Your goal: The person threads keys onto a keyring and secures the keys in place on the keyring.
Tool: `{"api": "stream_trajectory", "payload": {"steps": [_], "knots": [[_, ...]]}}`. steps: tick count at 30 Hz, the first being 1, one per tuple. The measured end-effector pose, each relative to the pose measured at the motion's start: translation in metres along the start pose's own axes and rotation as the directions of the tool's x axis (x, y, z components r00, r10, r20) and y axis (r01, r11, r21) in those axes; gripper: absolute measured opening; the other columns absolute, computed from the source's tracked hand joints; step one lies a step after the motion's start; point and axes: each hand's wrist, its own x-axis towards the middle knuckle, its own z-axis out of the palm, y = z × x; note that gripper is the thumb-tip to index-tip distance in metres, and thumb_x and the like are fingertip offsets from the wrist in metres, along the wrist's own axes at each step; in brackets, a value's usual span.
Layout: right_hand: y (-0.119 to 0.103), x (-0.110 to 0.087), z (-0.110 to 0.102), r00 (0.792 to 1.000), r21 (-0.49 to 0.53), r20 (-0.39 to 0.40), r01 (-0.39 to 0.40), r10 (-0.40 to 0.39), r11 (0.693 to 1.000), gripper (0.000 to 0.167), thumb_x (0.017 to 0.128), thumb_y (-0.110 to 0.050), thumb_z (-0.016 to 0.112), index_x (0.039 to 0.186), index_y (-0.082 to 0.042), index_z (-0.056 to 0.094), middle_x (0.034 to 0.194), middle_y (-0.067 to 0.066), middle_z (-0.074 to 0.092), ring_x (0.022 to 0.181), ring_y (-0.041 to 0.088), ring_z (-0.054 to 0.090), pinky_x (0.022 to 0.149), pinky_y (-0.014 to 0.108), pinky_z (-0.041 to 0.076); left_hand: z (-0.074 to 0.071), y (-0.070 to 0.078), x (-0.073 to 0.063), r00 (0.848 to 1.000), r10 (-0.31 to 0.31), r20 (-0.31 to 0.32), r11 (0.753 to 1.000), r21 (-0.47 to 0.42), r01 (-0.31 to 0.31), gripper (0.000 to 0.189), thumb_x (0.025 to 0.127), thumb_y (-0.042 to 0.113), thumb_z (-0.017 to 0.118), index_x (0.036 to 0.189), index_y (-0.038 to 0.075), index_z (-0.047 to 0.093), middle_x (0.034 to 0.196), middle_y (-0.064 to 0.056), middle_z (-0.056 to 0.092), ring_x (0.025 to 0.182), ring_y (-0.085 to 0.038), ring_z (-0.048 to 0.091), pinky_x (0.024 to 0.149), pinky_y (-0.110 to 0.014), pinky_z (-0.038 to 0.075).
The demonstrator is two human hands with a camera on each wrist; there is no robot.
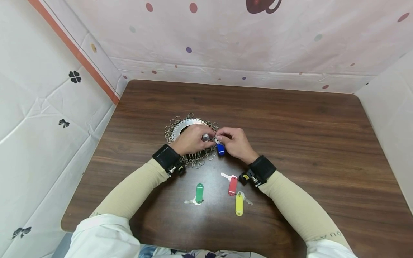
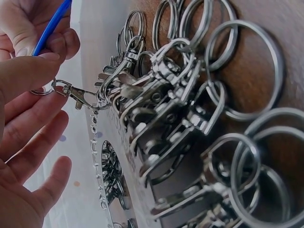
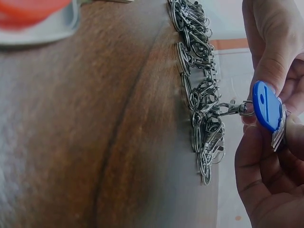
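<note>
A round silver plate point(image 1: 179, 125) is fringed with metal swivel clasps point(image 2: 164, 71) and split rings point(image 2: 278, 71). My left hand point(image 1: 192, 138) is over its right side, and its thumb and finger pinch the split ring point(image 2: 42, 90) of one clasp point(image 2: 78, 97). Close by on the right, my right hand point(image 1: 237, 142) pinches a key with a blue key tag point(image 1: 221, 148). That tag hangs beside the clasp's ring in the right wrist view, with the metal key point(image 3: 279, 134) partly hidden by fingers. Whether the ring passes through the tag, I cannot tell.
Nearer me on the brown wooden table point(image 1: 306, 143) lie keys with a green tag point(image 1: 199, 193), a red tag point(image 1: 232, 186) and a yellow tag point(image 1: 239, 205). A patterned curtain point(image 1: 219, 43) hangs behind the table.
</note>
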Motion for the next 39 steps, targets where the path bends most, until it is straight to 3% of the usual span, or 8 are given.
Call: {"api": "stream_trajectory", "payload": {"steps": [8, 25, 39], "knots": [[-0.0011, -0.0001, -0.0007, 1.0, -0.011, 0.007, -0.01, 0.01, 1.0, 0.01, 0.097, 0.0, 0.068, 0.095, -0.001, 0.078, 0.091, 0.014, 0.077, 0.086, 0.022, 0.065, 0.081, 0.029, 0.05, 0.0011, -0.0008, 0.0002, 1.0, 0.017, -0.012, 1.0, -0.001, -0.017, 0.024, 0.09, 0.024, 0.081, 0.11, 0.009, 0.079, 0.107, -0.005, 0.081, 0.102, -0.02, 0.075, 0.1, -0.039, 0.057], [-0.0005, -0.0003, -0.0007, 1.0, -0.016, -0.008, 0.004, -0.004, 1.0, 0.011, 0.097, 0.001, 0.067, 0.092, -0.002, 0.076, 0.092, 0.014, 0.077, 0.084, 0.021, 0.064, 0.078, 0.029, 0.05, 0.002, -0.0019, 0.0, 1.0, -0.017, -0.021, 0.999, -0.042, 0.016, 0.025, 0.09, 0.023, 0.081, 0.111, 0.01, 0.077, 0.104, -0.003, 0.081, 0.098, -0.02, 0.074, 0.093, -0.038, 0.059], [0.0005, -0.0007, -0.0004, 1.0, -0.018, -0.003, 0.012, -0.012, 1.0, 0.011, 0.097, 0.001, 0.067, 0.093, -0.002, 0.077, 0.091, 0.014, 0.077, 0.085, 0.022, 0.064, 0.08, 0.03, 0.05, 0.0011, -0.0018, 0.0002, 1.0, -0.009, -0.009, 1.0, -0.023, 0.008, 0.023, 0.09, 0.024, 0.08, 0.108, 0.009, 0.079, 0.104, -0.004, 0.081, 0.098, -0.02, 0.075, 0.096, -0.038, 0.058]]}}
